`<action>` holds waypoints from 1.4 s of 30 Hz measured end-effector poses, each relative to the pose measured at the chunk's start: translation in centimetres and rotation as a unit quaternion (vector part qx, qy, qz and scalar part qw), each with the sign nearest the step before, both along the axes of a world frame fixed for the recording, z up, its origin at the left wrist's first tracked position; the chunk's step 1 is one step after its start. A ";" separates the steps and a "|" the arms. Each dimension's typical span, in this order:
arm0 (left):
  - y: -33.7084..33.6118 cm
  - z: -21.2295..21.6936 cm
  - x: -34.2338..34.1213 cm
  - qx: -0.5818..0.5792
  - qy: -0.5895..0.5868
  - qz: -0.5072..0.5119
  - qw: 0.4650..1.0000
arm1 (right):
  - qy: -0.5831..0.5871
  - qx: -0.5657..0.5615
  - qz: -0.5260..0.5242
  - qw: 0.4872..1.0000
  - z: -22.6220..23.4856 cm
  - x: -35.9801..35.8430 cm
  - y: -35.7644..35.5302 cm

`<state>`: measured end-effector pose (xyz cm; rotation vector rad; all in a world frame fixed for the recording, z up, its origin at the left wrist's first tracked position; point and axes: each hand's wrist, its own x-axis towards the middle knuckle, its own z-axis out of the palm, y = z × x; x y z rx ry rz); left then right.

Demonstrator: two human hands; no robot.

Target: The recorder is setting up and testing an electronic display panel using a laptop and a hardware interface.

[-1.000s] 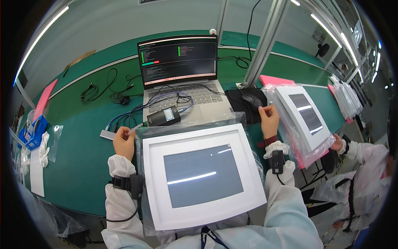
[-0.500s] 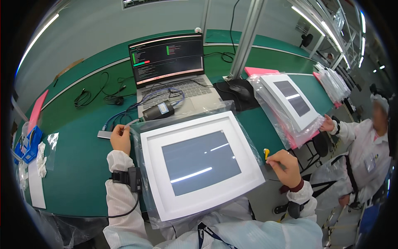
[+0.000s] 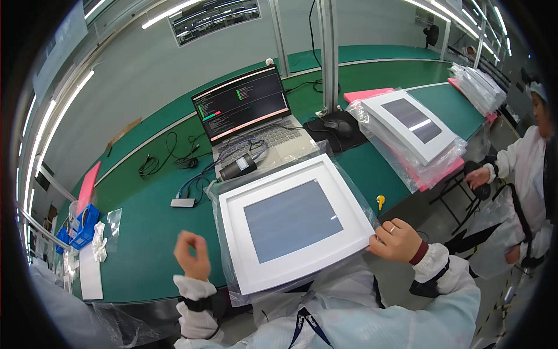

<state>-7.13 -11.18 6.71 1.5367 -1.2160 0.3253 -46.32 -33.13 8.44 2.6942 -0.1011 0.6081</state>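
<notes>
A white-framed display panel (image 3: 232, 256) with a grey screen lies before me, clear plastic film beneath it and past its edges. At its right corner my right hand (image 3: 397, 241) is closed, thumb and fingers pinching the frame's edge. My left hand (image 3: 192, 256), slightly blurred, hovers left of the panel with curled fingers, a gap beside the thumb and nothing visible in it. A small yellow-and-white piece (image 3: 381, 202) rests near the table edge, above my right hand. Behind the panel, a black cylindrical device (image 3: 238, 167) lies against the laptop (image 3: 279, 139).
A small silver adapter box (image 3: 182, 203) with cables sits left of the panel. Another white-framed panel (image 3: 427, 148) lies on plastic and pink foam at right, near a mouse (image 3: 337, 127). Blue bins (image 3: 86, 225) stand far left. A co-worker (image 3: 523, 174) is at the right.
My right hand has left the yellow piece and moved to the panel's right corner. My left hand has come away from the adapter box toward me. The view has shifted.
</notes>
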 end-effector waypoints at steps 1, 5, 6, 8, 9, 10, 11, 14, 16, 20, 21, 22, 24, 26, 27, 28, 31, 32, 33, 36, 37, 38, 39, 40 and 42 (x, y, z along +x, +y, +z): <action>1.3 0.6 -1.3 0.091 -0.116 -0.028 0.989 | 0.021 -0.019 0.013 1.000 -0.4 0.1 -0.3; 3.2 2.7 -4.5 0.286 -0.367 -0.146 0.873 | 0.024 -0.018 0.049 0.998 -1.3 0.6 -1.2; 3.5 2.8 -5.1 0.323 -0.372 -0.184 0.851 | 0.030 -0.034 0.047 0.998 -1.4 0.5 -1.3; 3.3 2.9 -5.8 0.336 -0.379 -0.210 0.836 | 0.029 -0.052 0.051 0.997 -1.6 0.6 -1.6; 3.2 2.8 -5.9 0.345 -0.385 -0.243 0.821 | 0.028 -0.061 0.051 0.996 -1.6 0.6 -1.6; 3.1 2.5 -5.9 0.355 -0.394 -0.249 0.810 | 0.026 -0.070 0.051 0.996 -1.7 0.6 -1.6; 3.0 2.1 -5.7 0.357 -0.396 -0.245 0.810 | 0.023 -0.070 0.053 0.996 -1.8 0.7 -1.6; 2.6 1.7 -5.5 0.317 -0.459 -0.236 0.796 | 0.008 -0.071 0.050 0.996 -2.2 0.7 -1.7; 2.4 2.1 -5.5 0.317 -0.473 -0.242 0.786 | -0.004 -0.088 0.062 0.994 -2.2 0.6 -1.7; 2.1 1.9 -5.2 0.334 -0.485 -0.252 0.768 | -0.002 -0.099 0.073 0.992 -2.3 0.3 -1.9; 2.1 1.8 -5.2 0.334 -0.499 -0.253 0.759 | -0.003 -0.110 0.082 0.991 -2.3 0.2 -2.0; 2.1 1.8 -5.1 0.334 -0.513 -0.253 0.749 | -0.005 -0.122 0.092 0.988 -2.3 0.2 -2.1; 2.5 1.5 -4.9 0.311 -0.546 -0.240 0.740 | -0.004 -0.135 0.103 0.986 -2.2 0.2 -2.3; 2.9 1.8 -5.0 0.288 -0.579 -0.227 0.728 | -0.004 -0.148 0.112 0.983 -2.0 0.1 -2.5; 3.2 2.2 -5.2 0.267 -0.594 -0.214 0.728 | -0.005 -0.155 0.119 0.981 -1.8 0.1 -2.6; 3.3 2.7 -5.3 0.244 -0.609 -0.202 0.728 | -0.005 -0.162 0.124 0.979 -1.6 0.0 -2.7; 3.3 5.1 -5.3 0.204 -0.630 -0.179 0.727 | -0.042 -0.173 0.121 0.977 -0.5 -0.2 -3.2; 3.7 5.4 -4.9 0.217 -0.632 -0.172 0.724 | -0.042 -0.174 0.119 0.977 -0.1 -0.3 -3.4; 3.6 6.1 -4.7 0.215 -0.632 -0.172 0.724 | -0.061 -0.186 0.108 0.975 0.4 -0.3 -3.6; 3.7 7.7 -3.8 0.190 -0.621 -0.143 0.747 | -0.112 -0.194 0.086 0.971 1.9 0.1 -4.3; 3.6 7.8 -3.5 0.189 -0.621 -0.143 0.747 | -0.144 -0.191 0.075 0.968 2.4 0.4 -4.5; 3.2 8.0 -3.1 0.166 -0.598 -0.127 0.774 | -0.135 -0.159 0.064 0.976 3.1 0.4 -4.6; 2.8 8.2 -2.7 0.142 -0.575 -0.110 0.798 | -0.134 -0.160 0.063 0.976 3.5 0.8 -5.0; 2.7 8.1 -1.9 0.123 -0.554 -0.113 0.815 | -0.164 -0.135 0.060 0.975 4.0 1.3 -5.3; 2.3 8.4 -1.0 0.115 -0.524 -0.100 0.838 | -0.201 -0.082 0.052 0.975 4.9 2.3 -5.9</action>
